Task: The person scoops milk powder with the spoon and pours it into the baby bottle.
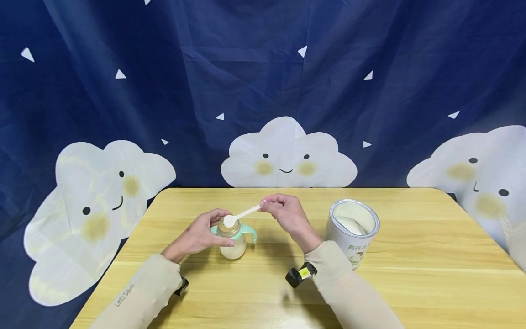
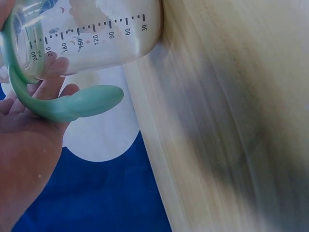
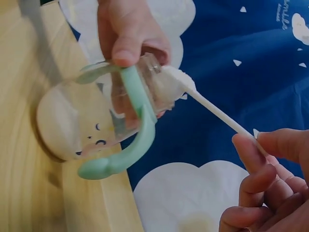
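Observation:
A clear baby bottle point(image 1: 233, 252) with a mint-green two-handled collar point(image 3: 137, 96) is at the middle left of the table, its mouth uncapped. Pale contents show in its lower part. My left hand point(image 1: 204, 232) grips it around the neck, thumb on the near side. Measuring marks point(image 2: 87, 36) show on its wall in the left wrist view. Between thumb and fingers, my right hand point(image 1: 289, 215) pinches the end of a white scoop's handle point(image 1: 247, 212). The scoop's bowl point(image 3: 179, 81) lies at the bottle's mouth, with white powder visible in it.
To the right of my right hand stands an open tin point(image 1: 343, 242) with white powder and a silver rim. The wooden table point(image 1: 431, 256) ends at a dark blue curtain point(image 1: 255, 68) printed with clouds. Black straps point(image 1: 302, 274) are on both wrists.

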The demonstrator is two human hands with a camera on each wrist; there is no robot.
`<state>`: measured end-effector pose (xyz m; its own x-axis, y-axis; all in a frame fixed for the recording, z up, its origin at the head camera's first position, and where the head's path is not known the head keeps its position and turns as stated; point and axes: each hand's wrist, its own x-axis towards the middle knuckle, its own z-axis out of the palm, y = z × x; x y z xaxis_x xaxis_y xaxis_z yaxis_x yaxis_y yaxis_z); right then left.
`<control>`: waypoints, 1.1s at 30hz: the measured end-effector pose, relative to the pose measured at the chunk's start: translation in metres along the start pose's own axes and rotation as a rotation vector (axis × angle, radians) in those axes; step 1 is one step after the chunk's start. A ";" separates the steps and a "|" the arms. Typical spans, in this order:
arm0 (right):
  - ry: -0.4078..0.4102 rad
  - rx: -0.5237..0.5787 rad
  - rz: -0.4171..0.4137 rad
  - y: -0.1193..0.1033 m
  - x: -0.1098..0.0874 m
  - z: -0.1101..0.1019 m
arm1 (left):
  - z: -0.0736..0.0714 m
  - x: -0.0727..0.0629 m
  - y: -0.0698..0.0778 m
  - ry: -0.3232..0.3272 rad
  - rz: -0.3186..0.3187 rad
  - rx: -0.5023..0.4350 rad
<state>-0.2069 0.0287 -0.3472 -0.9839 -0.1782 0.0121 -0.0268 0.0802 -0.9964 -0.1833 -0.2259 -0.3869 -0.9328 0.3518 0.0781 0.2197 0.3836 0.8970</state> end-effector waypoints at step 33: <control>-0.162 -0.294 -0.262 0.009 -0.008 -0.006 | 0.000 0.001 -0.004 -0.010 0.012 -0.044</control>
<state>-0.2002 0.0364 -0.3553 -0.8974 -0.3798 0.2247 -0.3443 0.2842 -0.8948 -0.1852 -0.2267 -0.3905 -0.9271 0.3651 0.0847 0.2180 0.3413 0.9143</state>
